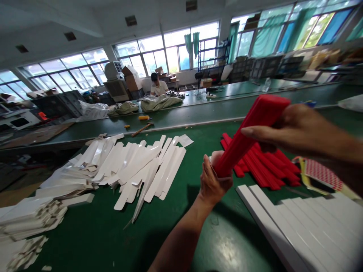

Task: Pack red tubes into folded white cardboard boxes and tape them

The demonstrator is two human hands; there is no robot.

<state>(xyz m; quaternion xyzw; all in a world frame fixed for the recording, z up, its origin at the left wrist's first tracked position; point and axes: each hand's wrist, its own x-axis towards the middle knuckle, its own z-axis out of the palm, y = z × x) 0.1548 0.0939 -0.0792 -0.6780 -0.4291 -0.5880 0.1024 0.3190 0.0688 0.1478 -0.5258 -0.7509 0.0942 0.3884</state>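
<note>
My right hand [300, 126] is closed around the upper part of a long red strip-shaped box insert [249, 128], thumb along its near side. The insert slants down to the left, its lower end at the mouth of a small white carton [217, 155]. Wrapped around that carton is my left hand [214, 185], which hides most of it; how deep the insert sits inside I cannot tell. Behind the hands lies a pile of similar red strips [263, 168]. Long closed white boxes [317, 223] lie side by side at the lower right.
Many flattened white cartons [136, 162] spread over the left of the green table [176, 226]. Beyond them are a hammer [142, 129] and a yellow cylinder [144, 118]. A red-dotted sheet [323, 173] lies at right. Another person [159, 87] sits at the far bench.
</note>
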